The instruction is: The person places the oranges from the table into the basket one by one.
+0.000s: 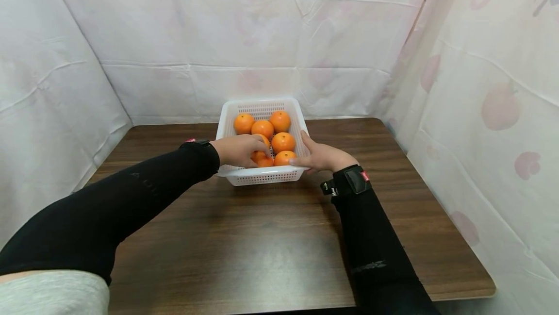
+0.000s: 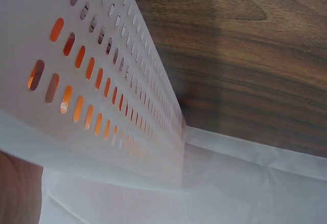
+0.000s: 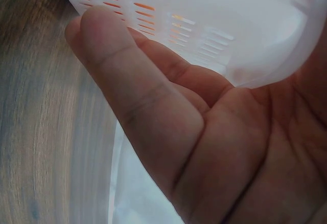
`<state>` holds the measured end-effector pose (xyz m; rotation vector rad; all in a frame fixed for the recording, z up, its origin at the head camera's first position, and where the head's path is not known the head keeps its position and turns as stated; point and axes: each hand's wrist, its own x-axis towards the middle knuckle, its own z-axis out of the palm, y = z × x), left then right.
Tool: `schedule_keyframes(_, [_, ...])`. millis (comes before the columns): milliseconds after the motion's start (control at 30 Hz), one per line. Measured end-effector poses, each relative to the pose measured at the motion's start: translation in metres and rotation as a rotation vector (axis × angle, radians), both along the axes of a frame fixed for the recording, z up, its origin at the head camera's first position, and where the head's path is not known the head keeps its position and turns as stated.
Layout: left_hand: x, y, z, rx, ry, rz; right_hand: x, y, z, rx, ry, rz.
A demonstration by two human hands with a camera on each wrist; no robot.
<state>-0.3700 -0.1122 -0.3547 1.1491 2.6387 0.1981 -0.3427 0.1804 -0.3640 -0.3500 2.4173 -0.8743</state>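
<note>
A white plastic basket (image 1: 267, 175) with slotted walls stands toward the back of the table and holds several oranges (image 1: 283, 142). My left hand (image 1: 240, 150) reaches over its left rim, fingers curled down round an orange (image 1: 264, 160) in the front left corner and partly hiding it. At the front right corner, my right hand (image 1: 325, 156) grips the basket, thumb over the rim and other fingers along the outer wall. The right wrist view shows those fingers (image 3: 143, 96) beneath the slotted wall. In the left wrist view, orange shows through the basket's slots (image 2: 79, 109).
The basket rests on a brown wood-grain table (image 1: 244, 247). White sheeting (image 1: 218, 28) hangs behind the table and along both sides, with faint fruit prints on the right. Black sleeves with wrist straps (image 1: 351, 180) cover both forearms.
</note>
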Motion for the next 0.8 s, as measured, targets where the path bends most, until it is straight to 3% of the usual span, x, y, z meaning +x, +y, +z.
schedule_keyframes(333, [0.003,-0.006,0.001,0.021,0.032,-0.004,-0.001,0.0,0.001,-0.004,-0.011,-0.001])
schedule_keyframes(567, [0.006,-0.022,0.005,0.113,0.022,0.061,-0.001,-0.001,0.002,-0.007,-0.012,0.001])
schedule_keyframes(800, [0.013,-0.042,0.001,0.164,0.12,0.121,0.0,0.0,0.0,0.006,-0.003,0.002])
